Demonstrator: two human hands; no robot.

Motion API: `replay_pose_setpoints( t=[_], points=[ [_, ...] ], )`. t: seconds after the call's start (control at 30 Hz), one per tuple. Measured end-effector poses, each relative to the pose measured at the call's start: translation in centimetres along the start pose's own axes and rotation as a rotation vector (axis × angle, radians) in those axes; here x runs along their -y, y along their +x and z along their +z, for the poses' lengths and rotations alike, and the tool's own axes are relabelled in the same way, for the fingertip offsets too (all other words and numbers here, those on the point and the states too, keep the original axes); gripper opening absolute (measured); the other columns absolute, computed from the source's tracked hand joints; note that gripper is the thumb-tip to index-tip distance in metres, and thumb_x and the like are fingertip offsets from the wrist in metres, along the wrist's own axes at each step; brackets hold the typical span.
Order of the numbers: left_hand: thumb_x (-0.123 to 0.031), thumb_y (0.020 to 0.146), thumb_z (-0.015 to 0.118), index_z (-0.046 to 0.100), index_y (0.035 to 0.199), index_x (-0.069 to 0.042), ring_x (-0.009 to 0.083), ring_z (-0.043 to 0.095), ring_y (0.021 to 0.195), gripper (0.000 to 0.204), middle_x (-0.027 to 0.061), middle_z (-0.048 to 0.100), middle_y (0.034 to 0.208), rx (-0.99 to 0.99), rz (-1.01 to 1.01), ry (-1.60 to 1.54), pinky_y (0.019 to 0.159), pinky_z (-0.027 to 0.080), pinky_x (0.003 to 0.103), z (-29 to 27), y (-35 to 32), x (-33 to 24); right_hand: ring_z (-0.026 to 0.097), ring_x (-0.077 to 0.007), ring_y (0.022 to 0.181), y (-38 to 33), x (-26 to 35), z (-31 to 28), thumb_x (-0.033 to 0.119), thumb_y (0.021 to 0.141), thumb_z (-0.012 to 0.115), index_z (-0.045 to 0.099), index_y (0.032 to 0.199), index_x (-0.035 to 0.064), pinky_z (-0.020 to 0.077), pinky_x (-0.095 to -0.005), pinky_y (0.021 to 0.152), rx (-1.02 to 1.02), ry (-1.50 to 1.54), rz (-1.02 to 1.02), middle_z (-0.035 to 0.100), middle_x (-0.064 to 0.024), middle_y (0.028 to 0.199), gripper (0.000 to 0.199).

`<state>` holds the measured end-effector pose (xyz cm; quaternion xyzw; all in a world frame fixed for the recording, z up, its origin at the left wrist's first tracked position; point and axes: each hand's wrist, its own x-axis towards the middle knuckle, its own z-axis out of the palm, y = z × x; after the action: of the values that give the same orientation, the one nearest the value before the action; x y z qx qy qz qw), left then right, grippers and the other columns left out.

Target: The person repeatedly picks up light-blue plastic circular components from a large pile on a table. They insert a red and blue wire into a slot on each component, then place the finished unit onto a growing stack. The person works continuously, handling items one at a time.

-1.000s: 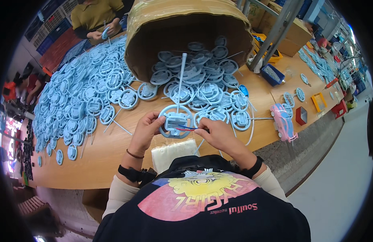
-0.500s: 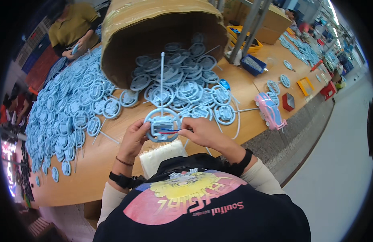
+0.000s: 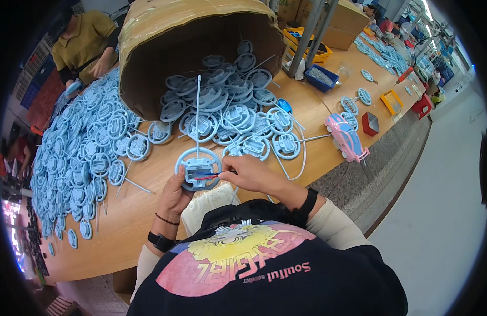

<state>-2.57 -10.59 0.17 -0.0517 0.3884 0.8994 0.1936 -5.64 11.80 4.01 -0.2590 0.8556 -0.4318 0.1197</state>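
A light blue toy steering-wheel controller (image 3: pixel 193 164) with a long upright antenna faces up, its centre housing exposed. My left hand (image 3: pixel 174 196) grips the left and lower part of its rim. At the wheel's right side, my right hand (image 3: pixel 246 173) pinches thin red and dark blue wires (image 3: pixel 207 178), which reach across the housing. Their far ends are too small to make out. Just below the wheel lies a whitish pad (image 3: pixel 204 206) at the table's near edge.
Beyond my hands a large cardboard box (image 3: pixel 128 79) lies on its side, spilling more blue wheels. A bigger heap of wheels (image 3: pixel 91 142) covers the left. Rightward are a pink toy car (image 3: pixel 342 138), blue bin (image 3: pixel 321 79), red box (image 3: pixel 370 125) and yellow tray (image 3: pixel 392 102). A co-worker (image 3: pixel 91 39) sits far left.
The whole view has shifted slightly. My hands keep the same hold on the wheel and wires. The co-worker's hands have moved apart, one carrying a blue piece lower and leftward.
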Motion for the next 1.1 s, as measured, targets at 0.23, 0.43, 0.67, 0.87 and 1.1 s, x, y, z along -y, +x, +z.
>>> replay_pose_setpoints(
  t=[0.23,0.43,0.67,0.87,1.1],
  points=[
    [-0.027,0.089,0.051,0.049,0.113,-0.004,0.0174,0.057,0.095,0.033,0.0074,0.058,0.106,-0.136,0.026,-0.045,0.086,0.047,0.034,-1.4,1.1,1.0,0.059,-0.0317,0.066,0.2,-0.5,0.7,0.026,0.076,0.062,0.056,0.077,0.0060,0.0451,-0.0404,0.059,-0.051,-0.063,0.037,0.061,-0.0114,0.068,0.021],
    [-0.025,0.089,0.051,0.051,0.111,-0.004,0.0161,0.058,0.093,0.030,0.0062,0.060,0.102,-0.124,0.102,0.012,0.085,0.047,0.032,-1.5,1.1,0.8,0.059,-0.0315,0.066,0.2,-0.3,0.7,0.026,0.076,0.061,0.056,0.077,0.0060,0.0450,-0.0407,0.059,-0.030,-0.047,0.038,0.061,-0.0112,0.068,0.021],
    [-0.032,0.089,0.049,0.048,0.114,-0.001,0.0179,0.056,0.098,0.040,0.0093,0.057,0.108,-0.076,0.040,0.085,0.088,0.046,0.034,-0.1,0.9,1.0,0.058,-0.0297,0.063,-0.9,-1.2,0.9,0.026,0.077,0.061,0.056,0.077,0.0048,0.0439,-0.0384,0.057,-0.072,0.018,0.026,0.060,-0.0110,0.067,0.022],
    [-0.036,0.090,0.045,0.043,0.119,-0.003,0.0248,0.053,0.106,0.045,0.0136,0.053,0.116,-0.019,-0.132,-0.053,0.094,0.043,0.040,1.0,0.7,2.6,0.057,-0.0251,0.060,-3.0,-2.0,0.4,0.024,0.079,0.061,0.055,0.078,0.0034,0.0427,-0.0344,0.055,-0.059,-0.003,0.035,0.059,-0.0102,0.067,0.022],
    [-0.037,0.090,0.045,0.041,0.121,-0.002,0.0258,0.053,0.107,0.047,0.0146,0.052,0.118,0.088,-0.115,-0.014,0.094,0.042,0.041,1.8,1.1,2.8,0.057,-0.0301,0.064,-4.7,-1.3,-0.6,0.024,0.078,0.061,0.054,0.076,0.0037,0.0432,-0.0376,0.058,-0.077,0.062,0.050,0.059,-0.0124,0.068,0.022]
  ],
)
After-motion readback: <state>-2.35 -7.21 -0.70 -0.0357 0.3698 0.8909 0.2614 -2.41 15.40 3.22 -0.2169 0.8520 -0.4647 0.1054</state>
